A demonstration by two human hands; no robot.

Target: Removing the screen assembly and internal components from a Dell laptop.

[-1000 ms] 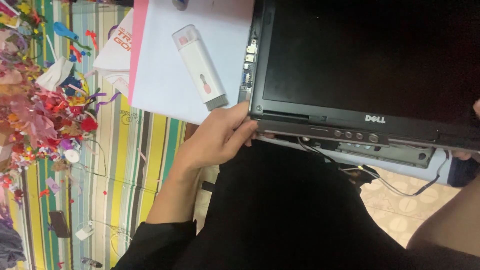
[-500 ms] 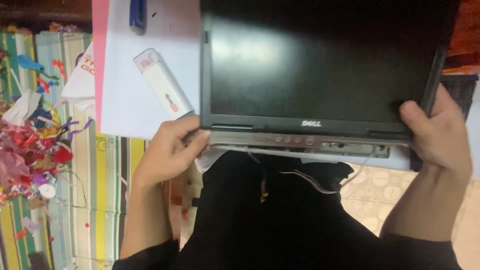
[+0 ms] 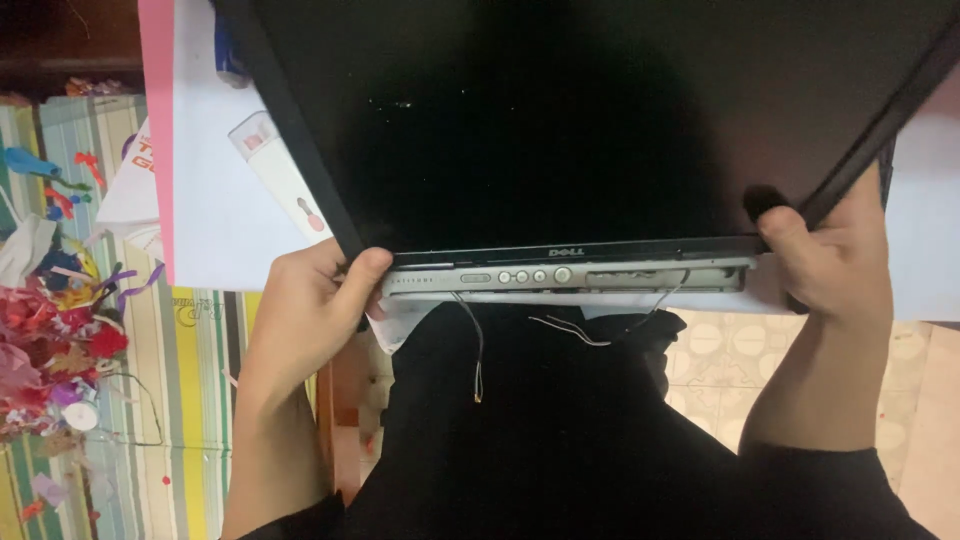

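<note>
- Left hand (image 3: pixel 312 305): clamped on the lower left corner of the laptop screen (image 3: pixel 560 120), thumb on the bezel.
- Right hand (image 3: pixel 835 265): gripping the screen's lower right corner, fingers wrapped around the edge.
- Screen: dark, tilted, held between both hands over the white surface (image 3: pixel 215 210) at its near edge.
- Silver button strip (image 3: pixel 560 277): just under the screen's lower edge, round buttons showing.
- Loose wires (image 3: pixel 570 330): hanging from the strip over dark clothing.
- White stick-shaped device (image 3: pixel 280 170): lying on the surface, left of the screen.
- Coloured ribbons (image 3: pixel 50 330): heaped on striped cloth, far left.
</note>
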